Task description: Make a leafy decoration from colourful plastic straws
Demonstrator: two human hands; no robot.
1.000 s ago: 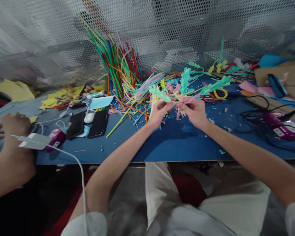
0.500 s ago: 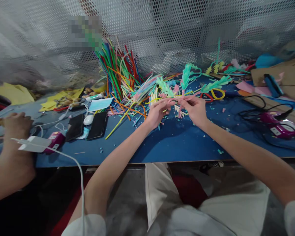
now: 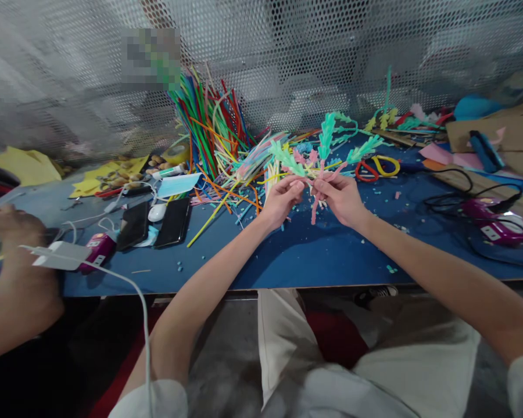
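Both my left hand [image 3: 284, 199] and my right hand [image 3: 337, 197] are closed on a pipe-cleaner plant [image 3: 326, 139], their fingertips close together at its pink middle. Green leafy sprigs fan out from it to the left, upward and to the right. One pink fuzzy stem [image 3: 314, 212] points down between my hands. The exact grip points are partly covered by my fingers. Behind my left hand lies a bundle of pastel pipe cleaners [image 3: 261, 155]. Scissors [image 3: 378, 167] with red and yellow handles lie just beyond my right hand.
Upright coloured pipe cleaners [image 3: 209, 128] stand against the perforated metal panel [image 3: 322, 64]. To the left are two dark phones [image 3: 172, 222], a blue mask [image 3: 179, 184] and a white cable. A purple power block [image 3: 497, 223] with black cords sits right. Another person's arm [image 3: 21, 261] rests far left.
The right green sprig has swung inward to the left, and the plant has shifted slightly left. The pink stem hangs more visibly below my hands. The other person's hand at left moved a little.
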